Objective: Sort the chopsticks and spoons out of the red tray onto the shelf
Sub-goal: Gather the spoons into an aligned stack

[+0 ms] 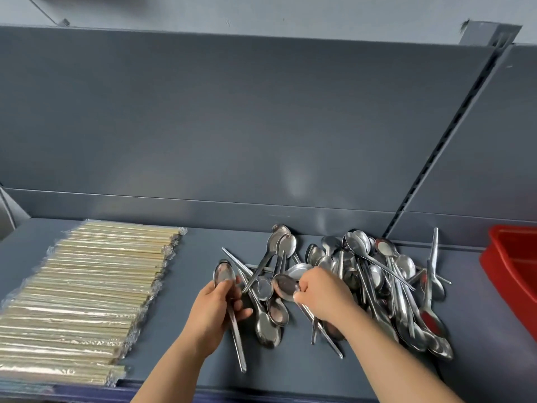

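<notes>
A: Position of the left hand [215,312]?

B: Lower centre of the frame, over the dark grey metal shelf [197,251]. Grip closed around one long-handled shiny steel spoon [224,275], curled over the neck. Bowl above the hand, handle pointing down toward the lower edge.

A: And the right hand [322,295]?

B: Just right of the left one, at the left border of the loose pile of steel spoons [377,286]. Grip closed as well, pinching a second steel spoon [286,286] just under its bowl. Bowl turned to the left, near the first spoon but apart from it.

A: Place of the pile?

B: From the centre to the lower right, directly on the shelf. Bowls and handles crossed in every direction. Red reflections on some bowls at the right side.

A: Chopsticks?

B: Lower left: pale bamboo chopsticks in clear plastic wrappers [81,289], laid side by side in a wide flat stack on the shelf. Ends pointing to the right, well apart from the spoons.

A: The tray?

B: At the right edge, a red plastic tray [511,257], only partly in view, near the pile. Not possible to judge its inside from here.

A: Behind all this?

B: In the upper half, a plain grey back panel [232,126]. At the upper right, a slotted metal upright [453,132] running diagonally.
</notes>
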`<state>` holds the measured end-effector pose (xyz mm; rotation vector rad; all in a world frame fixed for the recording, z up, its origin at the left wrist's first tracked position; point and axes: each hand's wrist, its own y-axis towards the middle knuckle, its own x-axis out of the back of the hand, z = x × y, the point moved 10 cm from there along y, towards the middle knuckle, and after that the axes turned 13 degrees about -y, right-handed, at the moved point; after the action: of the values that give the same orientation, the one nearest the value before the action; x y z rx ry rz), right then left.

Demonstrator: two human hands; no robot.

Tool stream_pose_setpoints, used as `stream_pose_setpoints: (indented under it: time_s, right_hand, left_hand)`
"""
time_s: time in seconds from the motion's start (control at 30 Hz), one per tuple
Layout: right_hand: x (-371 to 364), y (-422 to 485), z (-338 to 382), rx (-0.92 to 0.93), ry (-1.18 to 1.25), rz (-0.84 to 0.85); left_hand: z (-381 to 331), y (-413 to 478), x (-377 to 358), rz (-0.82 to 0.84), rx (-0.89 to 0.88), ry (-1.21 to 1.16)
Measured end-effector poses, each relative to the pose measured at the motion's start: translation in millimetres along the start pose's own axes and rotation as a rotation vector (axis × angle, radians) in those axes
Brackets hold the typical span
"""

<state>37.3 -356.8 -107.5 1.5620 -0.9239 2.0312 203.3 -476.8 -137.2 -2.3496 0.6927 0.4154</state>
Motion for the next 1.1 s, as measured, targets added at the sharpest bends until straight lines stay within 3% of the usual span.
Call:
stream_pose_setpoints:
  time_s: [0.13, 0.3, 0.43, 0.5, 0.57, 0.67, 0.77, 0.93, 1.03, 1.1]
  right_hand:
    - [24, 6, -4, 0.008, 0.384, -0.103]
    - [18, 4, 33, 0.089, 0.609, 0.032]
    - [20, 7, 53, 0.084, 0.669, 0.017]
    - [23, 10, 45, 0.021, 0.631, -0.036]
    - [22, 12, 31, -0.061, 0.421, -0.073]
    - [4, 6, 31, -0.114, 0.131, 0.023]
    - [-2, 3, 38, -0.120, 0.083, 0.019]
    - [34, 1, 25, -0.173, 0.162, -0.224]
    - [72, -6, 10, -0.126, 0.403, -0.425]
    - [86, -7, 4, -0.092, 0.568, -0.439]
  left_hand:
    - [2, 4, -12, 0.124, 0.038, 0.063]
    - [-4, 2, -47, 0.321, 0.085, 0.074]
    - [-17, 10, -46, 0.274, 0.033, 0.164]
    - [-28, 16, -35, 0.220, -0.011, 0.184]
    - [-37, 23, -20, 0.174, -0.003, 0.149]
    - [-41, 29, 0, 0.127, 0.026, 0.095]
    - [-40, 32, 12, 0.118, 0.052, 0.090]
    - [-48, 34, 20, 0.110, 0.004, 0.191]
    - [-58, 33, 13, 0.165, -0.042, 0.234]
    - [-61, 32, 3, 0.227, -0.050, 0.251]
